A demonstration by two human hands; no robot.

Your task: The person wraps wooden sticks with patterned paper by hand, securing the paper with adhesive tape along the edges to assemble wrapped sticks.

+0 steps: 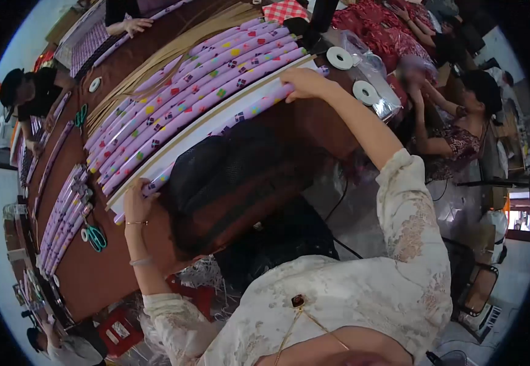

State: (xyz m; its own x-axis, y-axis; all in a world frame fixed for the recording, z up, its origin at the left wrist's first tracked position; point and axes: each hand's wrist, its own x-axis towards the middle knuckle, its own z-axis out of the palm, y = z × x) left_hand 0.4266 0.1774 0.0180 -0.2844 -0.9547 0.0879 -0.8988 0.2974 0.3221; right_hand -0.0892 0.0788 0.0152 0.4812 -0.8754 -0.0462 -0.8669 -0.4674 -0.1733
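A dark pendant point(298, 301) hangs over the cream patterned top point(351, 291).

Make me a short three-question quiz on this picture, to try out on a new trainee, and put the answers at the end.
1. Multiple choice: what are the left hand and the right hand both handling?
A) teal-handled scissors
B) a patterned purple roll
C) a checked cloth

2. True or false: the gold bracelet is on the wearer's right wrist.

3. Fill in the blank: the pair of white tape rolls lies nearer the wearer's ____ hand.

Key:
1. B
2. False; it is on the left wrist.
3. right
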